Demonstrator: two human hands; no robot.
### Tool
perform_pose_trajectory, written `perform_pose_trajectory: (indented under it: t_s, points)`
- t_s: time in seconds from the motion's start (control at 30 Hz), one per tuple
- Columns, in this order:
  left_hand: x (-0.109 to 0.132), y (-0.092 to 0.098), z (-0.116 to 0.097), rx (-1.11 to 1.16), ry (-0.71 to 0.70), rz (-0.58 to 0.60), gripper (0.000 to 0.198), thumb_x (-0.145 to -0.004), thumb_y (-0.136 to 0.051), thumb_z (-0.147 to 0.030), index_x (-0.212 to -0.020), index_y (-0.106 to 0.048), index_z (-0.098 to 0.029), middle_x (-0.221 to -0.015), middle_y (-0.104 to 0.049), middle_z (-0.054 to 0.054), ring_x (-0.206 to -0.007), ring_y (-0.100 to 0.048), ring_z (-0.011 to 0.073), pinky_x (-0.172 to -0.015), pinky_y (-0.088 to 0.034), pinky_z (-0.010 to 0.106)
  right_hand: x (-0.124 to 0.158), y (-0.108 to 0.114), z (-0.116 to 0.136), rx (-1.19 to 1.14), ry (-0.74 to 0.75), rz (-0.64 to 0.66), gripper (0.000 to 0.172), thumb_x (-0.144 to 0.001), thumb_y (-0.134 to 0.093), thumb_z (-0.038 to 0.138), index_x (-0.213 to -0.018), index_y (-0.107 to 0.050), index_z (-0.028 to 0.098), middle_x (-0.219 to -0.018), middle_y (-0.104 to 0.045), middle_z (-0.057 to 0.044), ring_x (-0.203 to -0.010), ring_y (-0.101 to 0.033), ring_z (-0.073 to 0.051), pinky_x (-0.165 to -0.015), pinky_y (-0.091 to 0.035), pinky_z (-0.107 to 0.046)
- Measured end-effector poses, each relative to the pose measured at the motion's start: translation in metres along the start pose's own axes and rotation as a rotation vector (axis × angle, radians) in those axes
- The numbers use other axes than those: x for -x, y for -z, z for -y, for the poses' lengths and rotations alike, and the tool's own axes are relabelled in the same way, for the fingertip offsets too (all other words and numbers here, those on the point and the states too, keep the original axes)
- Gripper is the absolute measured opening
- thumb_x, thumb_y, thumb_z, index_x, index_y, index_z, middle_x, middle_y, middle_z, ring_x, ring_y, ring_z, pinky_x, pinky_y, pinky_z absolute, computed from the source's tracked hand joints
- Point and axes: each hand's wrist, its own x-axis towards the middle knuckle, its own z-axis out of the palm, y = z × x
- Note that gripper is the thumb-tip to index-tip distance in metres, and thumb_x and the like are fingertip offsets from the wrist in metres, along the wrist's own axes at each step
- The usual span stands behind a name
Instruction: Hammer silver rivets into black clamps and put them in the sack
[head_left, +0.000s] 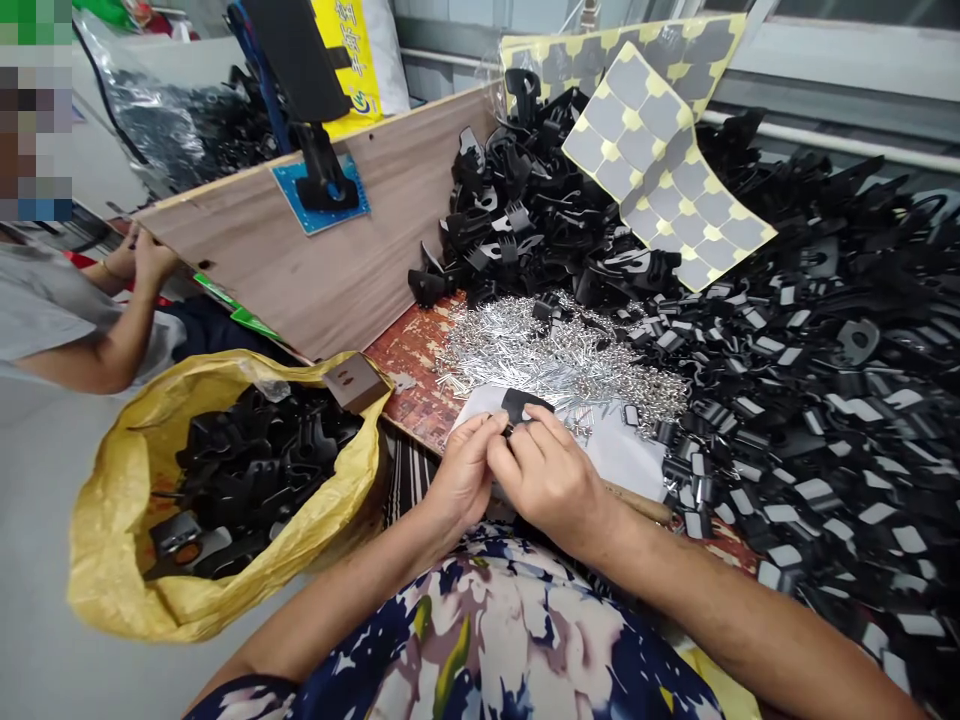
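Both of my hands meet over the near edge of the table, around a small black plastic part [517, 403]. My left hand [469, 465] pinches its near left side between thumb and fingers. My right hand [551, 475] is closed on the same part from the right, with the thumb along its edge. The fingers cover most of the part, so its full shape is hidden. Beneath the hands lies a white sheet [634, 465]. Just beyond them spreads a heap of small silvery metal pins [525, 345].
Black plastic parts [525, 230] pile up behind the pins; small black pieces with grey pads [817, 490] cover the right. A sticker sheet [667, 170] lies on top. A wooden board [375, 240] walls the left. A yellow sack [112, 540] holds black parts. Another person's arm [112, 340] is left.
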Motion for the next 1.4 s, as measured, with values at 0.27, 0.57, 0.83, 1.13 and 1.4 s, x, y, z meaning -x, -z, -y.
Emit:
perform_pose_trajectory:
  t_s: [0.27, 0.57, 0.83, 1.13, 1.4]
  points:
    - [0.007, 0.006, -0.018, -0.080, 0.015, 0.103, 0.029, -0.078, -0.084, -0.037, -0.083, -0.064, -0.015, -0.081, -0.063, -0.001, -0.065, -0.057, 0.0095, -0.058, -0.053, 0.021, -0.003, 0.005, -0.015, -0.196, -0.126, -0.015, 0.029, -0.102, -0.044, 0.011, -0.085, -0.066, 0.019, -0.071, -0.056, -0.001, -0.073, -0.055, -0.016, -0.105, -0.053, -0.038]
    - [0.037, 0.057, -0.058, -1.023, -0.386, -0.042, 0.031, -0.097, -0.059, -0.039, -0.122, -0.062, -0.020, -0.099, -0.069, 0.004, -0.091, -0.064, 0.0187, -0.072, -0.050, 0.025, 0.029, -0.003, -0.017, -0.336, -0.326, 0.342, 0.019, -0.102, -0.056, 0.027, -0.115, -0.064, 0.017, -0.097, -0.069, -0.008, -0.089, -0.062, -0.022, -0.087, -0.051, -0.038]
    - [0.032, 0.081, -0.003, -1.078, -0.086, 0.049, 0.039, -0.100, -0.044, -0.052, -0.107, -0.066, -0.021, -0.065, -0.058, -0.004, -0.048, -0.049, 0.0143, -0.048, -0.038, 0.024, 0.107, 0.009, -0.049, -0.275, -0.609, 0.987, 0.019, -0.100, -0.053, 0.036, -0.107, -0.060, 0.020, -0.076, -0.067, -0.002, -0.066, -0.062, -0.021, -0.060, -0.038, -0.030]
    - [0.024, 0.073, 0.021, -1.236, -0.263, -0.027, 0.040, -0.102, -0.041, -0.042, -0.093, -0.075, -0.022, -0.061, -0.055, -0.003, -0.061, -0.055, 0.0171, -0.064, -0.037, 0.026, 0.132, 0.042, -0.022, -0.351, -0.478, 0.223, 0.062, -0.101, -0.053, 0.019, -0.159, -0.038, 0.034, -0.093, -0.074, -0.004, -0.068, -0.068, -0.018, -0.059, -0.050, -0.028]
    - [0.025, 0.078, 0.026, -1.198, -0.274, -0.059, 0.042, -0.103, -0.041, -0.042, -0.093, -0.076, -0.021, -0.061, -0.055, -0.002, -0.061, -0.054, 0.0181, -0.063, -0.037, 0.027, 0.135, 0.027, -0.007, -0.287, -0.411, 0.245, 0.067, -0.100, -0.052, 0.015, -0.162, -0.032, 0.029, -0.080, -0.068, 0.000, -0.058, -0.060, -0.014, -0.055, -0.048, -0.025]
